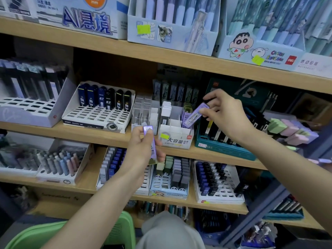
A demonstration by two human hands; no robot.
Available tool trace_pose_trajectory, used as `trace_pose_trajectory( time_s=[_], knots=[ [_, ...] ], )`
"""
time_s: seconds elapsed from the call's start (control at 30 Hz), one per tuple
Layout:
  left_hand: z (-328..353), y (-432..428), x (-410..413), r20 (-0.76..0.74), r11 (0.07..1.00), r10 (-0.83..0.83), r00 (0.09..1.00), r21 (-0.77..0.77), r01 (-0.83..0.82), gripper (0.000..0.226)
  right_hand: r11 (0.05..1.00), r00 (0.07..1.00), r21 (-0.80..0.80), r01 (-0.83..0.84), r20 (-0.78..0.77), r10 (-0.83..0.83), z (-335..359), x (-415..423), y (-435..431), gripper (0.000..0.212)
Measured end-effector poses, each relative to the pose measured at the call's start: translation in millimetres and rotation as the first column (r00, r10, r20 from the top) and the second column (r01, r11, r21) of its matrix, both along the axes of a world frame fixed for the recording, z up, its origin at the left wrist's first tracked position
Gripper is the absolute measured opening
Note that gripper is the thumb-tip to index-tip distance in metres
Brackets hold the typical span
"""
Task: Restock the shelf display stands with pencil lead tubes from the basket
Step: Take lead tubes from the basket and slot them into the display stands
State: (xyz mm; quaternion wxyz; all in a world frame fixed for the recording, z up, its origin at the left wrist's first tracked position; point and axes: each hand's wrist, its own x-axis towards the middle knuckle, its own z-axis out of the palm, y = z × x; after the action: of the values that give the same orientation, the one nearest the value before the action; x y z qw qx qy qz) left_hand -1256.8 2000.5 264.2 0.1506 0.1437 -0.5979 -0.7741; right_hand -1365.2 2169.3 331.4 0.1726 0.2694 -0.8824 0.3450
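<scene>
My right hand (224,115) pinches a purple pencil lead tube (195,115) by its upper end, tilted, with its lower end down in the right compartment of the white display stand (177,136) on the middle shelf. My left hand (143,148) grips another purple lead tube (150,141) upright, just in front of the shelf edge and left of that stand. The green basket (118,229) sits low at the bottom, behind my left forearm.
A white tray with dark blue and black lead cases (102,108) stands to the left on the same shelf, and a teal stand (221,142) to the right. Clear cases (142,110) sit between. Shelves above and below hold more display boxes.
</scene>
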Motion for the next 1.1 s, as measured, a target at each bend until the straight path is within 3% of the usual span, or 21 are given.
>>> trace_pose_trajectory(
  time_s=[0.1,0.23,0.37,0.5,0.63,0.7,0.8,0.87,0.93,1.03,1.1],
  knots=[
    [-2.9,-0.4,-3.5,-0.013,0.983,0.021,1.000,-0.182,-0.023,0.014,0.995,0.999,0.101,-0.006,-0.046,0.010,-0.7,-3.8,-4.8,0.010],
    [-2.6,2.2,-7.7,-0.089,0.911,0.020,0.996,-0.408,-0.055,0.015,0.976,0.998,0.214,-0.024,-0.049,0.035,-2.8,-4.1,-12.0,0.016],
    [-3.7,4.5,-11.6,-0.117,0.838,0.003,0.993,-0.542,-0.067,0.013,0.993,0.989,0.108,-0.053,-0.133,0.068,-0.3,2.9,-15.9,0.011],
    [5.4,9.3,-10.3,-0.017,0.988,-0.073,0.997,-0.138,0.070,0.007,0.983,0.954,0.028,-0.183,-0.237,0.185,-7.3,19.5,-16.8,0.010],
    [10.9,7.9,-8.6,-0.025,0.962,-0.132,0.991,0.238,0.134,0.025,0.912,0.860,0.154,-0.381,-0.304,0.410,-19.9,32.3,-12.2,0.012],
    [12.8,4.9,-9.2,-0.027,0.932,-0.116,0.993,0.343,0.118,0.025,0.876,0.816,0.221,-0.429,-0.321,0.481,-24.4,36.9,-9.9,0.017],
    [14.2,1.3,-10.1,-0.048,0.905,-0.066,0.997,0.418,0.080,0.008,0.888,0.876,0.173,-0.426,-0.168,0.453,-32.1,50.8,-13.5,0.024],
    [12.8,0.7,-9.9,-0.065,0.921,-0.028,0.998,0.386,0.051,0.007,0.935,0.929,-0.007,-0.355,0.105,0.354,-33.0,62.1,-17.0,0.034],
    [10.6,1.8,-7.7,-0.093,0.957,-0.021,0.995,0.287,0.047,0.006,0.945,0.901,-0.205,-0.256,0.304,0.310,-33.6,68.8,-18.8,0.038],
    [7.2,3.9,-4.1,-0.097,0.995,-0.038,0.995,0.092,0.047,0.013,0.917,0.857,-0.373,-0.140,0.418,0.301,-27.7,69.3,-14.9,0.027],
    [3.9,4.0,-5.5,-0.078,0.998,-0.024,0.997,-0.068,0.018,0.016,0.917,0.888,-0.379,-0.122,0.370,0.271,-21.3,62.5,-10.0,0.019]
  ],
)
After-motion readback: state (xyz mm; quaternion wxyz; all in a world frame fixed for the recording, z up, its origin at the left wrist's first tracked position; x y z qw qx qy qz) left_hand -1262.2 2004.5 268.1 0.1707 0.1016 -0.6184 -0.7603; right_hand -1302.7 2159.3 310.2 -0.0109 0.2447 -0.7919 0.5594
